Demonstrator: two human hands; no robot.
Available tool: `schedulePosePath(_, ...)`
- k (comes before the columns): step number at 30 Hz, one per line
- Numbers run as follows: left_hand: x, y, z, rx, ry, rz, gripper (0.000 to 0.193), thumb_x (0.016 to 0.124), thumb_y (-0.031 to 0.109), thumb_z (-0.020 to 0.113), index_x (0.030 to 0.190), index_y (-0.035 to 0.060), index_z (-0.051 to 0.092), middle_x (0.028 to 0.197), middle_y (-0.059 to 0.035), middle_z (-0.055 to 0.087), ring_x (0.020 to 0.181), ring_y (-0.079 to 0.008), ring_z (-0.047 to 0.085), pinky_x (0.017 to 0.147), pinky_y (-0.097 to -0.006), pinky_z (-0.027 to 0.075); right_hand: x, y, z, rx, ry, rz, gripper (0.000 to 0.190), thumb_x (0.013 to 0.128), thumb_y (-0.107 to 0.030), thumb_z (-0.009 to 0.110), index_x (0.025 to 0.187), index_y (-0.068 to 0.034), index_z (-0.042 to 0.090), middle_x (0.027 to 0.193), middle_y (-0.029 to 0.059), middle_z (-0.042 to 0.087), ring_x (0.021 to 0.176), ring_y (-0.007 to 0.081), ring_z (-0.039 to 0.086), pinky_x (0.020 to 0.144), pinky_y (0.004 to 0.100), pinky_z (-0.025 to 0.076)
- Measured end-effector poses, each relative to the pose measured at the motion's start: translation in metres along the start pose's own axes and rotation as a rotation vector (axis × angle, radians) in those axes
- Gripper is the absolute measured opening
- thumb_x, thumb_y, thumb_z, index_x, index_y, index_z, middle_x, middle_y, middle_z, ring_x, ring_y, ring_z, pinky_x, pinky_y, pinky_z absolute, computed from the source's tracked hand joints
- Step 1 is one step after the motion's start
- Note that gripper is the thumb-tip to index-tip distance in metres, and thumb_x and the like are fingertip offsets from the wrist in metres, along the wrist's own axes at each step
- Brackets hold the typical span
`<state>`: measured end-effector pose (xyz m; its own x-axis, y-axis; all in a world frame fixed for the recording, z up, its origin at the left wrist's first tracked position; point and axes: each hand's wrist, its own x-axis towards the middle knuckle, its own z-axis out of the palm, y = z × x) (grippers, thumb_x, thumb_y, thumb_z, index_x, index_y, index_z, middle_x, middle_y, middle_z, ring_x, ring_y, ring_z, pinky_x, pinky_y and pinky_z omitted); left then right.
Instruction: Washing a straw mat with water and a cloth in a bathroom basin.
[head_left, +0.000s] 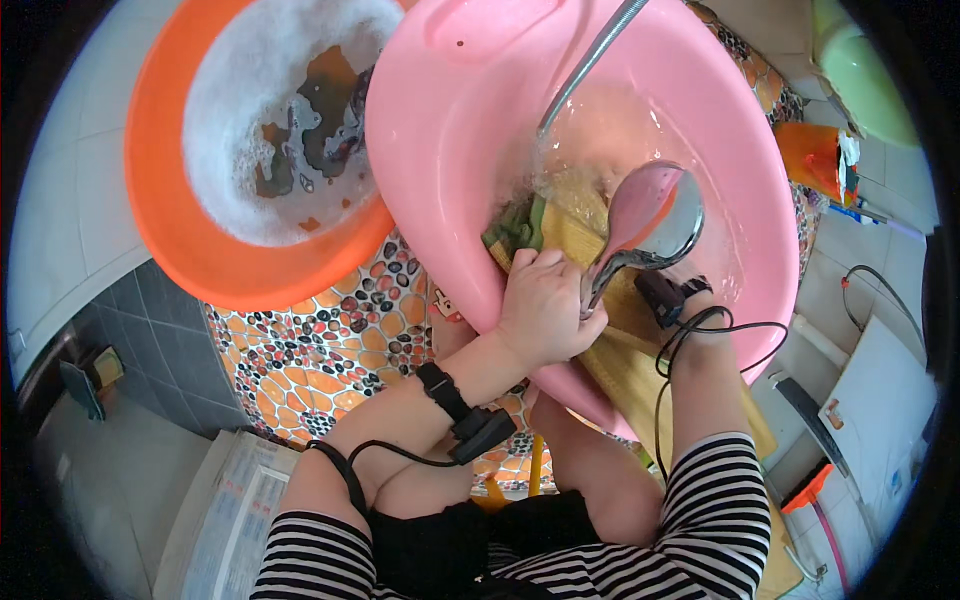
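Note:
My left hand (551, 307) is closed around the handle of a shiny metal ladle (656, 217), whose bowl mirrors pink and orange. It is over the near side of a pink plastic bathtub (420, 142) holding water. Beneath the hand, a ridged yellow washboard (566, 232) slopes into the tub, with a wet green cloth (517, 225) by its left edge. My right hand (697, 281) is low in the tub beyond the ladle; its fingers are hidden. A black device (660, 296) sits on that wrist. Water runs from a metal hose (585, 75) at the tub's far side.
An orange basin (161, 202) of suds and dark cloth touches the tub's left side. A carton (232, 502) stands at lower left. To the right are an orange container (814, 161), a green basin (862, 90) and an orange-headed broom (806, 487). Black cables (667, 412) hang from both arms.

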<state>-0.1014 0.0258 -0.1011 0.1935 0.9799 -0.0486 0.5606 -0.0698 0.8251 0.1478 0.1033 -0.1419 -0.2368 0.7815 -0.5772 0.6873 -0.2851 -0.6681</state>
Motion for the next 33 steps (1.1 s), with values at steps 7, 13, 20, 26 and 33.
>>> schedulePosePath(7, 0.001, 0.003, 0.001, -0.005, 0.025, 0.006, 0.022, 0.069, 0.024, 0.068, 0.074, 0.0049, 0.058, 0.07, -0.0092, 0.059, 0.079, -0.0268, 0.059, 0.078, -0.0417, 0.039, -0.008, -0.005, 0.005, 0.099, -0.005, -0.001, 0.032, 0.097, -0.012, 0.057, 0.126, -0.002, 0.061, 0.118, 0.0112, 0.067, 0.104, 0.0226, 0.065, 0.093, 0.0365, 0.052)
schedulePosePath(13, 0.001, 0.004, 0.002, -0.008, -0.011, -0.018, 0.022, 0.069, 0.024, 0.068, 0.073, 0.0045, 0.057, 0.074, -0.0094, 0.06, 0.08, -0.0265, 0.059, 0.078, -0.0416, 0.039, -0.015, -0.002, 0.01, 0.136, -0.02, 0.009, 0.033, 0.096, -0.013, 0.058, 0.127, -0.002, 0.06, 0.12, 0.0113, 0.066, 0.105, 0.0226, 0.064, 0.095, 0.0364, 0.051)
schedulePosePath(20, 0.0, 0.003, 0.001, -0.038, 0.019, -0.021, 0.023, 0.07, 0.024, 0.068, 0.073, 0.0032, 0.058, 0.075, -0.0097, 0.06, 0.08, -0.0266, 0.058, 0.079, -0.0415, 0.039, -0.018, -0.005, 0.017, 0.163, -0.031, 0.011, 0.034, 0.095, -0.013, 0.06, 0.127, -0.002, 0.06, 0.122, 0.0113, 0.065, 0.107, 0.0224, 0.062, 0.096, 0.0364, 0.05)
schedulePosePath(26, 0.0, 0.002, 0.002, -0.027, -0.006, -0.032, 0.025, 0.07, 0.025, 0.068, 0.076, 0.002, 0.06, 0.076, -0.0103, 0.061, 0.083, -0.0266, 0.059, 0.08, -0.0412, 0.039, -0.015, -0.01, 0.022, 0.167, -0.042, 0.004, 0.036, 0.094, -0.013, 0.061, 0.128, -0.002, 0.059, 0.124, 0.0114, 0.064, 0.109, 0.0223, 0.061, 0.097, 0.0364, 0.049)
schedulePosePath(33, -0.004, 0.004, 0.001, -0.051, -0.016, -0.031, 0.024, 0.071, 0.025, 0.068, 0.077, 0.0028, 0.06, 0.077, -0.01, 0.062, 0.084, -0.0267, 0.059, 0.08, -0.0416, 0.039, -0.024, -0.017, 0.024, 0.166, -0.041, 0.006, 0.037, 0.093, -0.014, 0.063, 0.128, -0.001, 0.059, 0.126, 0.0114, 0.063, 0.111, 0.0222, 0.06, 0.098, 0.0363, 0.049)
